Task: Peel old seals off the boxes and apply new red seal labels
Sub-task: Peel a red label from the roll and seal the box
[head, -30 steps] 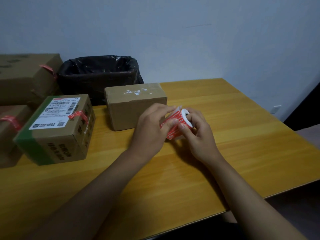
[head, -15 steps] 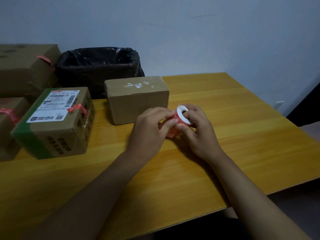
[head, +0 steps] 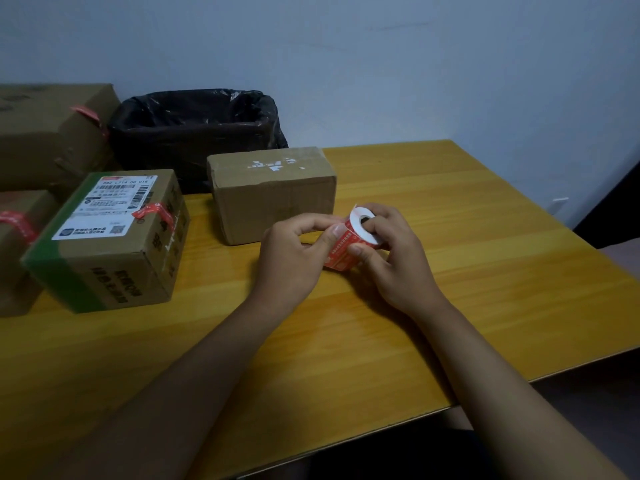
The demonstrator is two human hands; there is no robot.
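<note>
Both hands hold a roll of red seal labels point(head: 344, 249) with a white core just above the wooden table point(head: 467, 271). My right hand point(head: 391, 258) grips the roll, one finger through the core and the thumb on the red labels. My left hand point(head: 294, 254) pinches the roll's red outer label with thumb and fingers. Right behind the hands stands a plain cardboard box point(head: 273, 192) with white residue on its top and no seal. Left of it sits a box with a shipping label point(head: 110, 237) and a red seal point(head: 154, 211) over its top edge.
A bin lined with a black bag point(head: 194, 129) stands at the back against the wall. Two more cardboard boxes are at the far left, a large box point(head: 48, 133) and a box cut by the frame's edge point(head: 17, 244), each bearing a red seal. The table's front edge runs at the lower right.
The hands and roll have barely moved on the table. The roll has turned a little in my right hand, showing its white core more. The camera view has shifted slightly.
</note>
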